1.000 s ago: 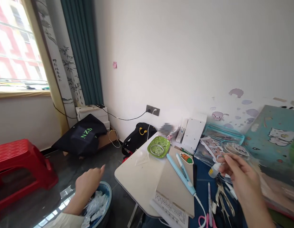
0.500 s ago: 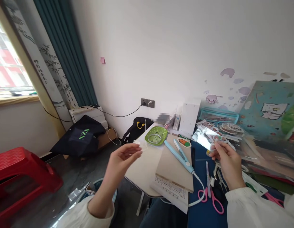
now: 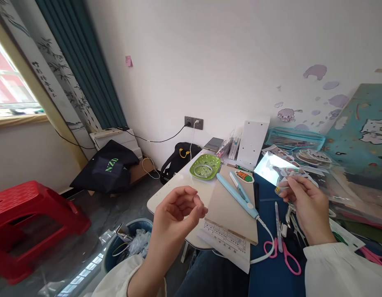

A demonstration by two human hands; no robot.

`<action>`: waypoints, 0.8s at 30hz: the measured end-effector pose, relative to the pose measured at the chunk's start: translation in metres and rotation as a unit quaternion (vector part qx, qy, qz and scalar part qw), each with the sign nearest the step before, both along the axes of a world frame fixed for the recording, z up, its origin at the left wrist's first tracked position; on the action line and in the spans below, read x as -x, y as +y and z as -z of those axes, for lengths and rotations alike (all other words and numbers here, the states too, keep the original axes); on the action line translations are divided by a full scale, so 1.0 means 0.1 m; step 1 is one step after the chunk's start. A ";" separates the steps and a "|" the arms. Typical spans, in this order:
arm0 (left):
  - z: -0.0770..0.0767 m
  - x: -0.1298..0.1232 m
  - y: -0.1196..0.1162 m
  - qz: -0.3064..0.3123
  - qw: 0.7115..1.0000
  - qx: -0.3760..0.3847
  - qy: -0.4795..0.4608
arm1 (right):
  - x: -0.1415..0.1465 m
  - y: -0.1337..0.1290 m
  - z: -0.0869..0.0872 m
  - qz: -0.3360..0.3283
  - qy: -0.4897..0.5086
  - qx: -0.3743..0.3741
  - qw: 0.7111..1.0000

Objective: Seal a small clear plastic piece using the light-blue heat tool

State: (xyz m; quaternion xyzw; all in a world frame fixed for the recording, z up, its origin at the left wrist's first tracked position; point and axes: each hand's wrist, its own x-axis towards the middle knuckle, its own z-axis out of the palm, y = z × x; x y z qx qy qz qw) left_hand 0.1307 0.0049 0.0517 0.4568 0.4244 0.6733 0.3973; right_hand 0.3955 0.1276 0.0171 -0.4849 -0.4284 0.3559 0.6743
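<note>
Hovering over the near edge of the desk [image 3: 184, 182], the left hand [image 3: 175, 218] has come up from above the bin [image 3: 140, 221], where it was a second ago; its fingers curl loosely around nothing visible. That change, I judge, leaves it free beside the work and the fine handling to the right hand [image 3: 310, 206]. The right grip is brought together, thumb near forefinger, but I cannot tell whether it pinches a sliver of something see-through. Just past those fingertips lies a clear plastic sheet [image 3: 268, 167], slick and flaring white with reflected light.

Below the right hand, smooth pink-handled scissors [image 3: 284, 247] rest on a dark blue surface [image 3: 265, 282]. Farther in, a slim, pale blue tong-like tool [image 3: 236, 196] lies slantwise across a matte tan board [image 3: 234, 222], near a flat, white-edged carrot cutout [image 3: 244, 177]. Beyond stands a square, round-cornered green dish [image 3: 214, 160].
</note>
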 end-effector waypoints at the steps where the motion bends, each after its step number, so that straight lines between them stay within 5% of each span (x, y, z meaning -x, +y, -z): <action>1: 0.00 -0.01 -0.01 -0.015 1.000 -0.011 0.020 | 0.01 -0.01 0.00 0.001 -0.002 0.003 1.000; 7: 0.03 -0.01 -0.07 -0.101 0.984 -0.063 0.131 | 0.04 -0.05 -0.02 -0.001 0.003 -0.005 1.000; 16: 0.02 0.12 -0.06 -0.065 0.992 0.005 0.105 | 0.08 -0.08 -0.06 0.007 -0.003 -0.010 1.000; 24: 0.03 0.15 -0.04 -0.136 0.981 0.005 0.140 | 0.10 -0.13 -0.10 0.009 -0.014 -0.007 1.000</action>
